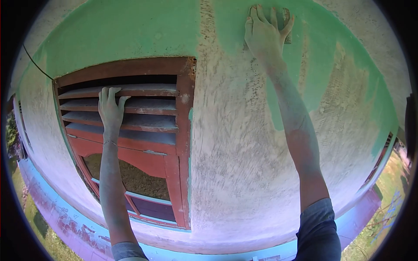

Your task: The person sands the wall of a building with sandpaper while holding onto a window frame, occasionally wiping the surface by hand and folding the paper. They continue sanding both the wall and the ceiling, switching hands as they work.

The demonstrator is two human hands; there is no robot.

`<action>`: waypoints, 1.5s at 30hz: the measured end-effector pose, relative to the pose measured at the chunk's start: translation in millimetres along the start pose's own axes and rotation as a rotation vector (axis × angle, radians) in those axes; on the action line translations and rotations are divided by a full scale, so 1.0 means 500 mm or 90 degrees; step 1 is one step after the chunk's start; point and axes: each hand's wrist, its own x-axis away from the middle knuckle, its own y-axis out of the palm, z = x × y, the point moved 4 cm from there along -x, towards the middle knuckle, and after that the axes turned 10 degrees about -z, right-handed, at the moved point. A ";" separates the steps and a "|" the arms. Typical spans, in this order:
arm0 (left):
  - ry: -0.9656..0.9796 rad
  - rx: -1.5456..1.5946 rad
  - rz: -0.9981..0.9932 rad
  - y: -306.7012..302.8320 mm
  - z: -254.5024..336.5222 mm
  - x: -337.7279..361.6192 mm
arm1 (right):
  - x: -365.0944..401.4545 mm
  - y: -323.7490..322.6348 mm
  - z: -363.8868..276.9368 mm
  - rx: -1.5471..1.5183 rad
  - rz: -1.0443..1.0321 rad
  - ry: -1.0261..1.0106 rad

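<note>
High on the wall, my right hand (266, 35) presses a flat, dark-edged block (286, 25) against the green paint (174, 30); most of the block is hidden under the palm. Fingers are spread over it. My left hand (111, 106) hooks its fingers over an upper slat of the brown louvred vent (152, 106), with the thumb lying apart to the right. Below the green area, the wall (235, 143) shows a pale, scraped surface with rough streaks. Green strips remain among bare streaks right of my right forearm.
A red-brown window frame (185, 130) with glass panes (143, 178) sits below the slats. A thin dark cable (35, 64) meets the frame's upper left corner. Along the bottom runs a bluish-purple ledge (65, 213), with grass beyond it on both sides.
</note>
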 end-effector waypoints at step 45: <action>-0.030 0.033 -0.021 -0.004 0.007 -0.001 | 0.454 -0.046 -0.117 -0.234 -0.211 0.007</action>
